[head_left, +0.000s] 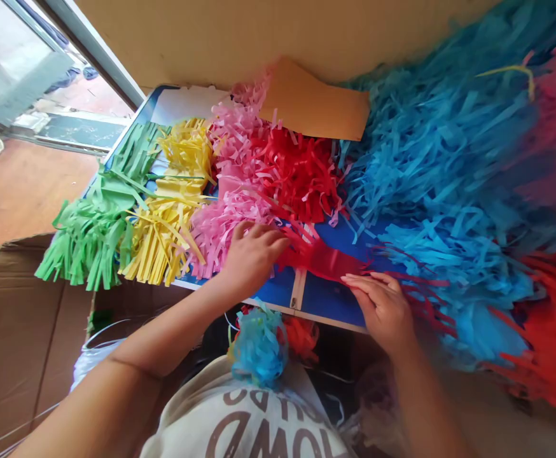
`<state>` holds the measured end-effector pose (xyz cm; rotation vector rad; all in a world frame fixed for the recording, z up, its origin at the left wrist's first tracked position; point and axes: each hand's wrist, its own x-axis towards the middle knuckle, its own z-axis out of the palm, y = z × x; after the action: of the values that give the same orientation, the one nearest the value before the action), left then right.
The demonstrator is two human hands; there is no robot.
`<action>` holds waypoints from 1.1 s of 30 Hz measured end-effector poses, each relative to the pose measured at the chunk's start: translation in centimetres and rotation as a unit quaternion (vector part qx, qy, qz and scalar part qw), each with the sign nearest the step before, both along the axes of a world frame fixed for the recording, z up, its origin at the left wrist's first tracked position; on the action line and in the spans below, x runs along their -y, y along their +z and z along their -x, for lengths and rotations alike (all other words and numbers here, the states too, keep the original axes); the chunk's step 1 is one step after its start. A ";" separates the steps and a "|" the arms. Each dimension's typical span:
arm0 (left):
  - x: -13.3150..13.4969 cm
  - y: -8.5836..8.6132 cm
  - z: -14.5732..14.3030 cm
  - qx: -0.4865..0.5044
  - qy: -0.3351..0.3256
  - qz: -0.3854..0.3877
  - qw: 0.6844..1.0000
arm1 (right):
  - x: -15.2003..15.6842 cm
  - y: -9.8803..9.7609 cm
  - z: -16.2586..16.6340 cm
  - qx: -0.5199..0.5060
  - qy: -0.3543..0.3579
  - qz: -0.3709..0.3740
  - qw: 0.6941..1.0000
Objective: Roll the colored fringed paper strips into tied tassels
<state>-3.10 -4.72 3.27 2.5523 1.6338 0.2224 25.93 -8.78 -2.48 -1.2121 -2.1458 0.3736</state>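
A strip of red tissue paper (pixel 333 262) with fringed ends lies across the blue table between my hands. My right hand (pixel 385 308) pinches its near edge with thumb and fingertips. Over the strip's left fringe rests my left hand (pixel 254 257), fingers slightly apart and bent, its thumb hidden. Fringed pink tissue paper (pixel 230 216) lies beside that hand. Just behind the strip is a pile of brighter red fringed tissue (pixel 301 175).
Yellow fringed tissue (pixel 163 235) and green fringed tissue (pixel 91 235) lie at the left. Blue tissue (pixel 450 152) is heaped at right, with orange-red tissue (pixel 555 331) nearer. Brown card (pixel 319 105) leans at the back. A blue tissue bunch (pixel 260 343) hangs below the table edge (pixel 330 316).
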 end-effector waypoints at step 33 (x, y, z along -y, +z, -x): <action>-2.6 -4.6 -6.1 0.059 0.029 0.090 0.994 | -3.8 0.1 1.8 0.118 -0.236 0.145 0.953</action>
<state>3.02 -2.17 -1.29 2.3157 1.6079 0.2155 24.09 -4.97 -2.35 -1.9712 -1.9449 0.3520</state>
